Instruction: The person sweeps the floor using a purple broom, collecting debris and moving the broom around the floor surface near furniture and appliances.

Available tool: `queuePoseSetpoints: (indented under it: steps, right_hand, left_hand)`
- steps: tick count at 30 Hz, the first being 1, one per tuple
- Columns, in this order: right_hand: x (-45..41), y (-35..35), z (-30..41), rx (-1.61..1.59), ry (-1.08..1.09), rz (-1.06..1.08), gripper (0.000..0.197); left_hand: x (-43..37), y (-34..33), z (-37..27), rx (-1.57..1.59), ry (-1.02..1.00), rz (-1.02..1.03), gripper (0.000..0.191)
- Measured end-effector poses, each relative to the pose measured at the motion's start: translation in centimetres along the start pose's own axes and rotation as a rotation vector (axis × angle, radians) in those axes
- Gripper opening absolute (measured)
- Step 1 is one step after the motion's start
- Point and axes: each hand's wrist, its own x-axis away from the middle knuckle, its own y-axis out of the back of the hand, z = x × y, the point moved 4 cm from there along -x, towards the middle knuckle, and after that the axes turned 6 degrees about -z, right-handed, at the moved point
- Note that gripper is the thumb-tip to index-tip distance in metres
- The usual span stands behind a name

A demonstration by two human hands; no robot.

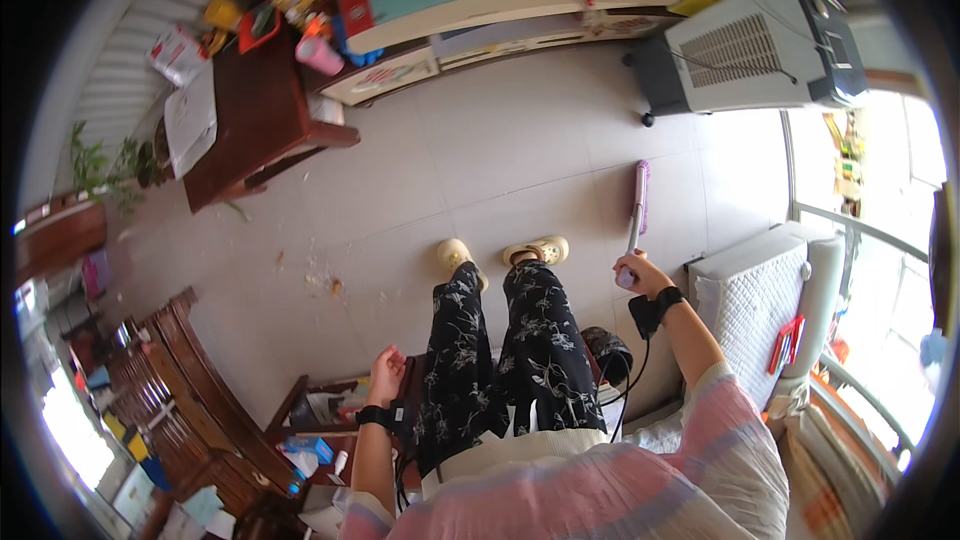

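My right hand (636,274) is closed around the handle of a broom (641,199), whose purple head rests on the tiled floor to the right of my feet. My left hand (387,373) hangs by my left thigh, with nothing seen in it; its fingers are partly curled. Crumbs and small scraps of litter (334,285) lie scattered on the floor (405,202), left of my cream clogs (459,255). Both wrists wear black bands with cables.
A dark wooden side table (255,112) stands at the upper left, a cabinet (397,79) along the top. An air cooler (724,52) on casters is at the upper right. A folded mattress (750,307) lies at right, a wooden bench (202,390) at lower left.
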Motion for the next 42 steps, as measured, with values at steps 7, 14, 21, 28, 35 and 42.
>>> queuePoseSetpoints:
  steps: [7, 14, 21, 28, 35, 42]
  right_hand:
    - [1.2, -21.7, 5.1, 0.054, -0.437, 0.458, 0.033]
    - [2.5, -35.7, 11.3, -0.124, -0.672, 0.499, 0.044]
    - [3.3, -31.4, 15.3, -0.162, -0.515, 0.666, 0.07]
    - [6.5, -17.2, 17.4, -0.639, -0.536, 0.476, 0.039]
    - [2.7, -4.2, 17.5, -0.73, -0.318, 0.346, 0.017]
    - [-10.5, 4.6, 18.3, 0.369, 0.417, 0.278, 0.019]
  left_hand:
    - [-0.7, 7.7, 3.9, 0.141, -0.071, 0.009, 0.025]
    - [-1.5, 9.6, 4.7, 0.308, -0.072, 0.072, 0.026]
    - [-2.8, 9.7, 4.2, 0.408, -0.062, 0.097, 0.026]
    - [-10.1, 15.4, 8.0, -0.014, -0.622, 0.043, 0.03]
    - [-8.0, 6.3, 6.8, -0.03, -0.36, 0.116, 0.033]
    - [-4.4, -0.5, 12.6, -0.464, -0.683, 0.113, 0.031]
